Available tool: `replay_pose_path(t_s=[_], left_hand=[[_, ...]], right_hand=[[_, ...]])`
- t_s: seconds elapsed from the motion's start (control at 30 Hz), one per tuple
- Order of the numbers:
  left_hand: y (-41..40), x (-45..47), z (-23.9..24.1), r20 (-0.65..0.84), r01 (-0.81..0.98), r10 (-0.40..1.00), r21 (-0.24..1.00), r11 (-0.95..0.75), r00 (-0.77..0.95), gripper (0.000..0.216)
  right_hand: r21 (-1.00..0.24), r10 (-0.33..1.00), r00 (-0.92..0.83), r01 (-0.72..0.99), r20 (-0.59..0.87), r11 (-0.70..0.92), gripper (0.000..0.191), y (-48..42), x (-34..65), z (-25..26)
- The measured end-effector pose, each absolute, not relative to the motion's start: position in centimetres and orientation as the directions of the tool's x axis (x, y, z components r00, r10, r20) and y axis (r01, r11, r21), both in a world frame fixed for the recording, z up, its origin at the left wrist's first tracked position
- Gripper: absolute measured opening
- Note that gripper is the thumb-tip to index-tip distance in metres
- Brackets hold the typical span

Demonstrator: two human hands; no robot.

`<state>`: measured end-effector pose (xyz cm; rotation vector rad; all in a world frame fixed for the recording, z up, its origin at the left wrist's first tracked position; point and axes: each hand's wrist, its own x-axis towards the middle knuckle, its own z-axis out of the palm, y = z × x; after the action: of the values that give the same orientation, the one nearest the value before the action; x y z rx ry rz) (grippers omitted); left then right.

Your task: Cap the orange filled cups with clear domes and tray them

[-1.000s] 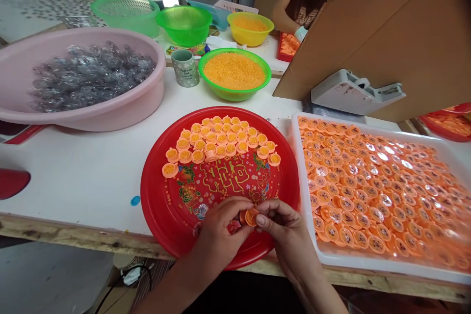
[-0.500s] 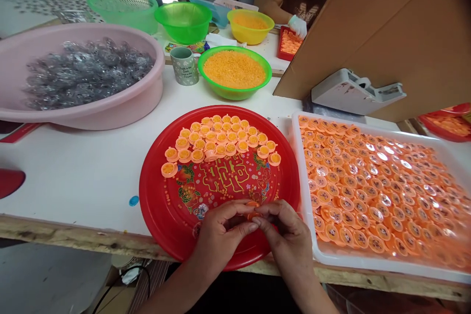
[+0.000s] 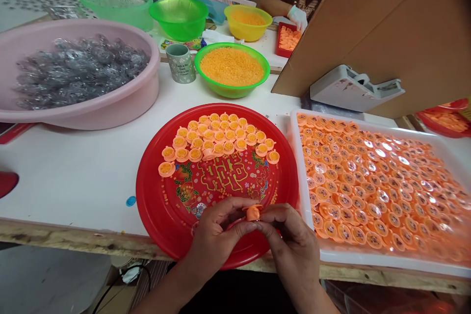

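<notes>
**Orange plastic cap (image 3: pixel 253 213) pinched between both hands!**

Left hand (image 3: pixel 217 235) and right hand (image 3: pixel 290 243) grip it closed over the red plate (image 3: pixel 144 201) on the white table (image 3: pixel 73 181), a white tray (image 3: pixel 382 261) of caps alongside, a co-worker's gloved hand (image 3: pixel 297 17) beyond.

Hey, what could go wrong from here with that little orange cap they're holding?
The small orange cap, pinched between the left hand and right hand, is tiny and could slip, dropping onto the red plate and disturbing the rows there. The right hand sits close to the white tray, so a knock might shift its packed caps. Loose orange grains on the plate could also end up where they aren't wanted.
</notes>
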<state>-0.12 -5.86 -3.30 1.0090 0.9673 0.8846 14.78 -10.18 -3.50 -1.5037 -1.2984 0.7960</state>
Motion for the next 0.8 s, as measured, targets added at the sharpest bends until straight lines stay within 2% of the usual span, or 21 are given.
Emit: replay_pose_path(t_s=[0.13,0.3,0.4,0.53,0.7,0.8], left_hand=[[-5.8,-0.1,-3.3,-0.247,-0.188,0.922,0.932,0.310,0.299,0.022],[-6.1,-0.2,-3.5,-0.235,-0.144,0.933,0.949,0.281,0.271,0.021],[-6.2,-0.2,-3.5,-0.243,-0.121,0.939,0.953,0.278,0.242,0.020],[-6.1,0.0,-3.5,-0.277,-0.094,0.936,0.949,0.302,0.216,0.017],[-6.1,0.4,-4.1,-0.345,-0.110,0.921,0.924,0.367,0.180,0.028],[-5.8,0.6,-4.8,-0.373,-0.105,0.918,0.916,0.387,0.136,0.035]], right_hand=[[-0.946,0.968,0.212,0.318,0.132,0.059,0.013,-10.3,14.7,-3.5],[-0.940,0.964,0.244,0.342,0.103,0.014,0.015,-10.3,14.7,-3.9],[-0.915,0.971,0.201,0.402,0.130,0.039,0.026,-10.4,14.4,-4.0],[-0.878,0.962,0.209,0.475,0.177,0.058,0.021,-10.2,14.0,-3.9],[-0.941,0.958,0.273,0.338,0.089,-0.009,0.014,-9.4,13.5,-3.5],[-0.948,0.941,0.317,0.316,0.123,0.017,0.017,-8.9,12.8,-3.8]])
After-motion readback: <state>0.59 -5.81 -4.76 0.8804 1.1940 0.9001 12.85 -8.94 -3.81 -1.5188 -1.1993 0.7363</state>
